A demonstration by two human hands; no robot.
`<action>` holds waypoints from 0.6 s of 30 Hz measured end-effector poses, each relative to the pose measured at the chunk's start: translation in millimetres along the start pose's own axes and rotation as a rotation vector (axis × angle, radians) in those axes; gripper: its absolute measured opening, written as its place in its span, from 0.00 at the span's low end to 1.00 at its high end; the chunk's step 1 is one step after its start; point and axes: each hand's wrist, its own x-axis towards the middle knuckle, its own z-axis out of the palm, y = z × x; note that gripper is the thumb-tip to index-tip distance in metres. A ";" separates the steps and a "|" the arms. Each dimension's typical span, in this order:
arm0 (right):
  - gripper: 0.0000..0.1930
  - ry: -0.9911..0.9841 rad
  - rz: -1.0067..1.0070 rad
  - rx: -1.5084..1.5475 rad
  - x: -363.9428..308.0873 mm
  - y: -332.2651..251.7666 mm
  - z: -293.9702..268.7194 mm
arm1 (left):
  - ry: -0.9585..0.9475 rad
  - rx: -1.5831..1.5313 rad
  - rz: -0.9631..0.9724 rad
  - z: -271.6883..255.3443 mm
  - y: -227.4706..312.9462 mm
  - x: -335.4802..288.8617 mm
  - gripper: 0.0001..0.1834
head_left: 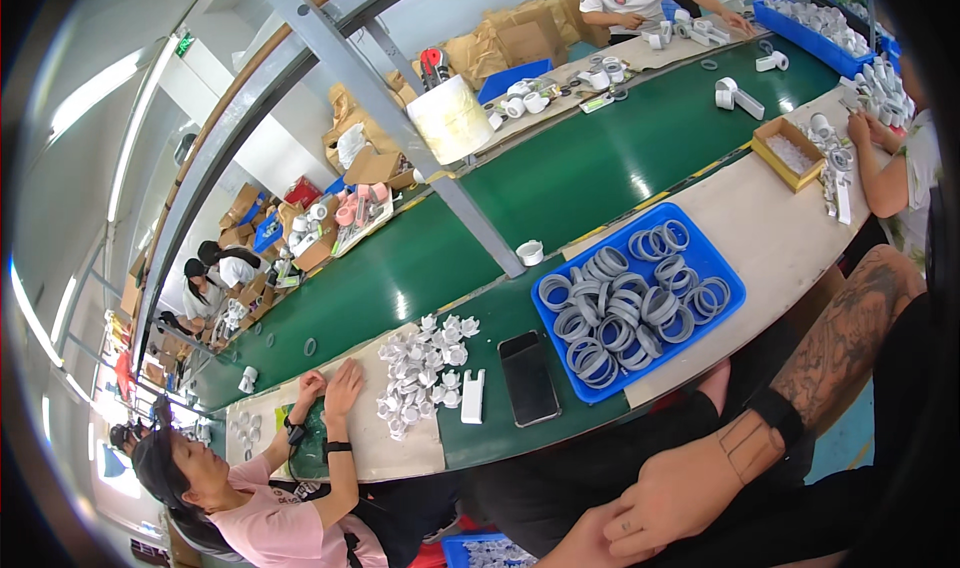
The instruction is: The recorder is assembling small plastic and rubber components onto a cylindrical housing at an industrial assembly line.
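At the lower right, my right hand [685, 493] rests over my left hand [590, 540], its fingers curled against it. A black band circles the right wrist, and the forearm is tattooed. Only part of the left hand shows at the lower edge; its fingers are hidden. Both hands lie below the bench, over dark clothing. Nearest on the bench stands a blue tray [740, 298] heaped with grey rings [625, 298]. Left of it lie a black phone [530, 378], a white U-shaped plastic piece [473, 396] and a pile of small white plastic parts [420, 368].
A green conveyor belt [560, 178] runs behind a grey post [460, 198]. A co-worker in pink [290, 518] works at the left; another person's arms [880, 158] are at the right beside a yellow box [790, 155]. Below the bench is another blue tray [455, 550].
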 end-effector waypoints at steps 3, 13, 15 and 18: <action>0.13 0.100 0.030 0.096 0.9 -17.7 -0.6 | -0.005 -0.101 -0.118 9.3 4.8 -8.1 0.26; 0.14 0.157 0.217 0.244 -13.4 -11.7 17.6 | 0.121 -0.150 -0.113 13.0 -30.1 -6.0 0.27; 0.08 0.403 0.004 0.007 -14.0 -10.2 21.9 | 0.223 -0.029 0.141 15.9 -57.0 5.3 0.28; 0.08 0.259 0.097 -0.107 -19.5 -12.4 24.8 | 0.034 -0.941 -0.228 10.6 -86.0 35.3 0.24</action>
